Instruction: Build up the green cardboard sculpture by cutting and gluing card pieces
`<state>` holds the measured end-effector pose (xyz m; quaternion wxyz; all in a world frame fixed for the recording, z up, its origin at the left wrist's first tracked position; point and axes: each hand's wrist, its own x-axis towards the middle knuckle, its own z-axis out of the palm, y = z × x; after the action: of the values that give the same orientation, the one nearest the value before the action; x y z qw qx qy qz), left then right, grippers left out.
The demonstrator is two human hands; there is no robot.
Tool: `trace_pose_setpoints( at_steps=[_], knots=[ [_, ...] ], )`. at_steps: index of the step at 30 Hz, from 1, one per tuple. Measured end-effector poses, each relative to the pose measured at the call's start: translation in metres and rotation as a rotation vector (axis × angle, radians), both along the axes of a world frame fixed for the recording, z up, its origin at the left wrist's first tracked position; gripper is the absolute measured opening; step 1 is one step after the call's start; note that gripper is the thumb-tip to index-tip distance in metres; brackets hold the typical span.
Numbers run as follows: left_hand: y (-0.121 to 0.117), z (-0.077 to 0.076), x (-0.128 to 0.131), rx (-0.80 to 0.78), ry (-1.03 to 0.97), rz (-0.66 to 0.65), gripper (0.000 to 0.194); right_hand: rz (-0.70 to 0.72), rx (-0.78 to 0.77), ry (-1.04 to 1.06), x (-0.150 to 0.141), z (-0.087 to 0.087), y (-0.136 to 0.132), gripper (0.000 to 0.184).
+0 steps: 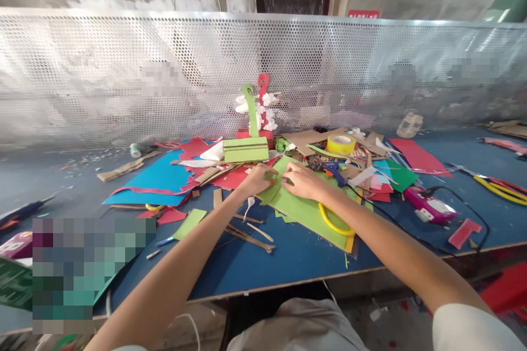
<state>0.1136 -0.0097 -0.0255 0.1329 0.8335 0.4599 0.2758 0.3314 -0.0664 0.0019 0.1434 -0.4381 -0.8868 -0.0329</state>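
Observation:
My left hand [258, 179] and my right hand [303, 181] meet over a light green paper sheet [302, 211] lying on the blue table [288, 258]. Both hands press and pinch a folded edge of that green sheet near its far corner, fingers curled together. Yellow-handled scissors [334, 224] lie on the sheet just under my right wrist. A blue glue gun [332, 170] rests right behind my right hand.
A green box with upright green and red paper figures [251, 134] stands behind the hands. A yellow tape roll [341, 143], a pink glue gun [429, 206], coloured sheets, cardboard scraps and wooden sticks [251, 237] litter the table. A perforated metal screen [123, 77] borders the back.

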Motion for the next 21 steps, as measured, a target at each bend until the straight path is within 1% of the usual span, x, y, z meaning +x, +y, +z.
trace_pose_setpoints(
  at_steps=[3, 8, 14, 16, 18, 21],
  knots=[
    [0.000, 0.000, 0.001, 0.013, -0.002, -0.026, 0.029, 0.003, -0.008, 0.008, 0.000, -0.001, 0.000, 0.023],
    [-0.002, -0.002, 0.005, 0.042, -0.006, -0.060, 0.017, 0.006, -0.007, 0.013, 0.001, -0.003, 0.002, 0.021],
    [0.000, -0.002, 0.002, 0.017, 0.018, 0.019, 0.018, 0.016, -0.008, 0.075, 0.003, -0.001, 0.005, 0.018],
    [0.001, 0.000, -0.002, -0.024, -0.036, 0.035, 0.016, -0.001, -0.016, 0.137, 0.004, 0.001, 0.006, 0.018],
    [0.000, 0.003, -0.006, -0.061, -0.124, 0.014, 0.013, -0.014, -0.035, 0.233, 0.004, 0.002, 0.007, 0.020],
    [-0.004, 0.009, -0.011, -0.105, -0.215, -0.119, 0.013, -0.014, -0.143, 0.440, 0.004, 0.003, 0.010, 0.024]
  ],
)
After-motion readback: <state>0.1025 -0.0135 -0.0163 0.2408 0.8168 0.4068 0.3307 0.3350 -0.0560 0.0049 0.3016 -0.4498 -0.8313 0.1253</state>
